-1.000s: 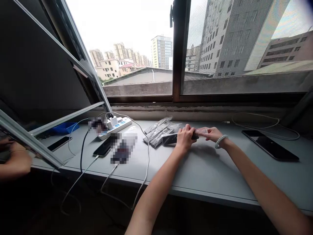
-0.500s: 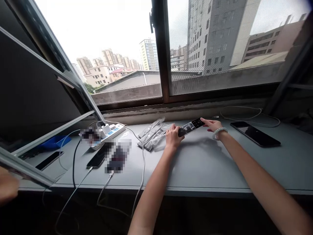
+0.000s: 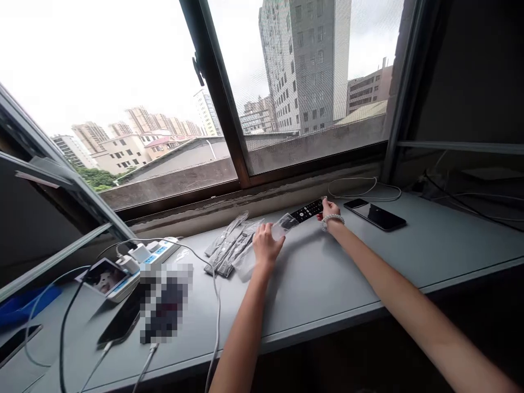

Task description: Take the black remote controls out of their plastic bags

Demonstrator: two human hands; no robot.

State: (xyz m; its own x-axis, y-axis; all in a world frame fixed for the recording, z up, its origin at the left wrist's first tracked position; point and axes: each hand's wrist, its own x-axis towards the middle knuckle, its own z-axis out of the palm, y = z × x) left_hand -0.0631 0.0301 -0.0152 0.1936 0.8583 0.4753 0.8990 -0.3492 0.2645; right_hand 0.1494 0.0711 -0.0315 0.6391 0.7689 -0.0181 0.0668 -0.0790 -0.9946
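Note:
My right hand (image 3: 328, 209), with a bead bracelet on the wrist, is closed on the far end of a black remote control (image 3: 306, 210). The remote is mostly out of a clear plastic sleeve (image 3: 283, 226). My left hand (image 3: 267, 245) grips the open end of that sleeve, just above the grey sill (image 3: 347, 273). A pile of several more bagged remotes (image 3: 229, 248) lies on the sill immediately left of my left hand.
A black phone (image 3: 375, 214) and a coiled white cable (image 3: 360, 188) lie right of my right hand. At left sit a white power strip (image 3: 141, 262) with chargers, a small lit screen (image 3: 104, 274), charging phones and trailing cables. The window frame (image 3: 221, 103) rises behind.
My right hand has drawn the remote rightward out of the clear sleeve while my left hand kept hold of the sleeve. My view has swung to the right.

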